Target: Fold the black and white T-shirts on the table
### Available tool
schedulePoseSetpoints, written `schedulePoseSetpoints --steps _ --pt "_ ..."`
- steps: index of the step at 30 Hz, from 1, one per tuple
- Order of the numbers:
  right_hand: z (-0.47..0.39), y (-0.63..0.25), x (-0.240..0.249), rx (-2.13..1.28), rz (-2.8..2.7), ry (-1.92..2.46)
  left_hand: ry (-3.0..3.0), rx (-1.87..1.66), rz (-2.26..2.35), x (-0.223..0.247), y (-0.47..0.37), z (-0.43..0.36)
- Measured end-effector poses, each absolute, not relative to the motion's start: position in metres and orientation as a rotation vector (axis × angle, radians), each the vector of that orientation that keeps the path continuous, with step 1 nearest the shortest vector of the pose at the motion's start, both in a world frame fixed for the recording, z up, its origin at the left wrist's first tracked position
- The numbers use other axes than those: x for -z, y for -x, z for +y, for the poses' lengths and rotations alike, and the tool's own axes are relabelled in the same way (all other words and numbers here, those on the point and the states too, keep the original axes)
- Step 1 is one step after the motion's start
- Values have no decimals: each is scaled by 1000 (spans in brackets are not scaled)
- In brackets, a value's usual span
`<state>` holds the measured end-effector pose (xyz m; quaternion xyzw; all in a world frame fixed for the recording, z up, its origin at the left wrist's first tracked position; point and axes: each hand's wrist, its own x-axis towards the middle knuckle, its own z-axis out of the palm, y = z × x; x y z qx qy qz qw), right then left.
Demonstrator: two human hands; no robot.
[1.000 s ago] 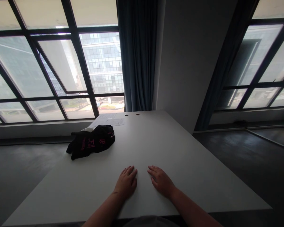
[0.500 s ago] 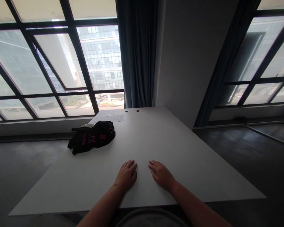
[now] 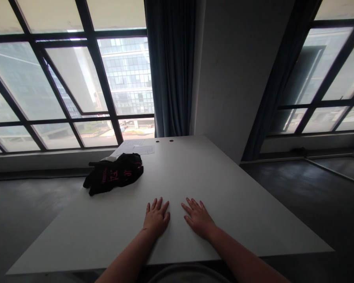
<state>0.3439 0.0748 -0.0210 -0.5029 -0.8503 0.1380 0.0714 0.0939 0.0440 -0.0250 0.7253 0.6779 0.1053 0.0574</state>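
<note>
My left hand [image 3: 156, 217] lies palm down on the white table [image 3: 194, 173], its fingers spread and holding nothing. To its right, across a small gap, my right hand [image 3: 198, 218] rests flat in the same way, fingers apart, with nothing in it. A crumpled black cloth [image 3: 115, 173] with pink lettering lies beyond my left hand at the table's left edge. Behind the cloth are some printed white papers [image 3: 143, 149], partly covered by it.
Two small dark round spots [image 3: 171, 140] mark the table's far end. A blue curtain [image 3: 172, 70] and a grey pillar [image 3: 230, 78] stand behind it. Large windows [image 3: 126, 74] are at the left and right, one pane tilted open.
The fingers of both my hands have spread apart on the table. The view has tilted slightly upward; the cloth and papers lie as before.
</note>
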Motion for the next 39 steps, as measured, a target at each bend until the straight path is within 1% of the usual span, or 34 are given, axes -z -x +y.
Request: schedulePoseSetpoints --steps 4,12,18,24,39 --pt "85 -335 22 -425 -2570 1583 -2109 -255 2145 25 -93 59" --pt "99 -323 14 -414 -2583 1609 -2117 -214 2146 25 -89 81" --pt "96 -326 16 -409 -2569 1595 -2150 -244 2142 29 -85 74" --pt "95 -331 23 -420 -2566 1583 -2150 -232 2118 21 -83 62" --pt "91 -332 14 -429 -2604 1623 -2158 -215 2106 18 -81 58"
